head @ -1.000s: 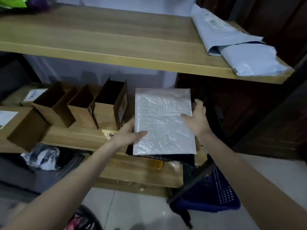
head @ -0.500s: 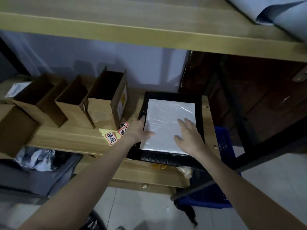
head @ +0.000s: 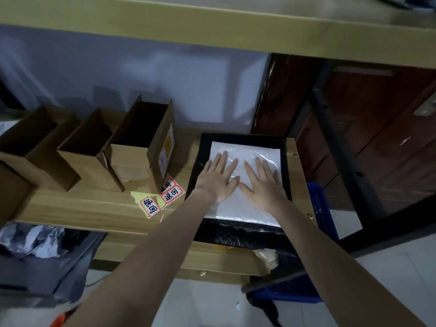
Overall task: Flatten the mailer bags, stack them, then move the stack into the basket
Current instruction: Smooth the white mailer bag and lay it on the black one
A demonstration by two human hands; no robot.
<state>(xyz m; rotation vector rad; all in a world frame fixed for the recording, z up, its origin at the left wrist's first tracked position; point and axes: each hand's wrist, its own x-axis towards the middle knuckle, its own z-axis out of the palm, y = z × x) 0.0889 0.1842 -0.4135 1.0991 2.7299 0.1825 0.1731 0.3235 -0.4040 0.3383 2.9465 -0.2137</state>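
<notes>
With both the left hand (head: 218, 179) and right hand (head: 263, 185) spread flat on the white mailer bag (head: 245, 208), gripping nothing, press evenly outward from its centre so trapped air leaves.

Under my flat left hand (head: 218, 179) and right hand (head: 263, 185) the white mailer bag (head: 245, 208) is glossy, crinkled plastic. It lies on a black bubble-textured mailer (head: 238, 232). The shelf board (head: 82, 208) is matt wood grain; the cardboard boxes (head: 132, 166) are dull brown.
</notes>
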